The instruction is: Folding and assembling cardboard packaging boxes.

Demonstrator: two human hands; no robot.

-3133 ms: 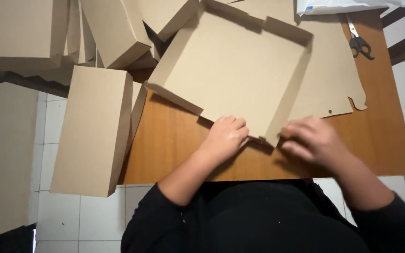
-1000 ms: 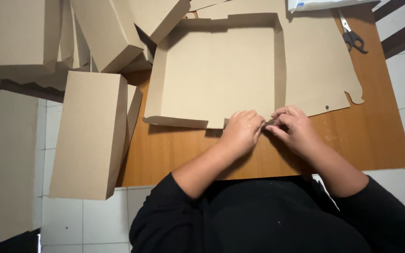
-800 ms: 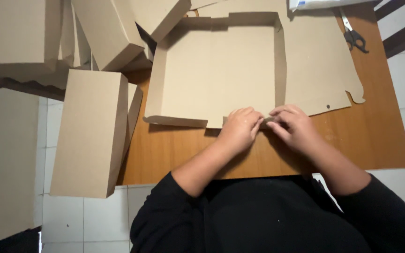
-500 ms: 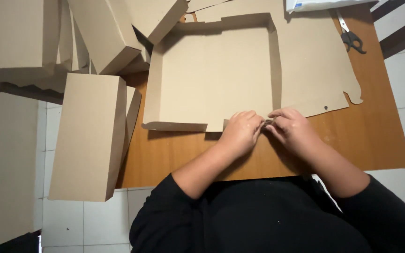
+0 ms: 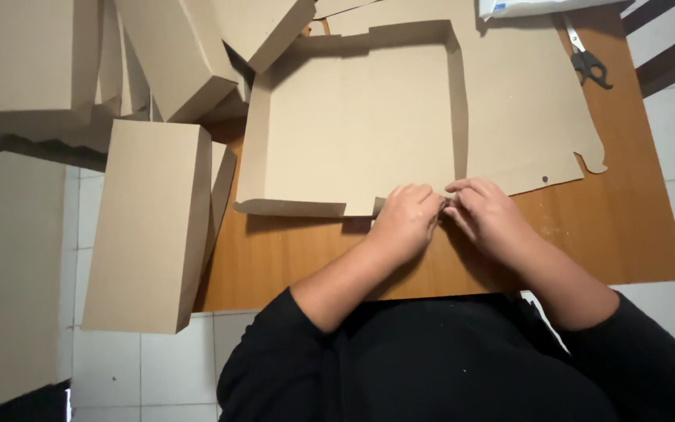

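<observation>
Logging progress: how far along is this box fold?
Done: left, far and right walls of the cardboard tray stand up; finished boxes sit alongside. In hand: left hand and right hand pinch the near-right corner. Left: that corner, and the flat lid panel to the right.

Both hands' fingers (image 5: 431, 205) pinch the cardboard tray (image 5: 353, 125) at its near corner.

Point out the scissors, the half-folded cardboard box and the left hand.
scissors (image 5: 588, 62), head view, on the dark handles.
half-folded cardboard box (image 5: 353, 125), head view, on its flat base.
left hand (image 5: 404, 223), head view, on the knuckles.
</observation>
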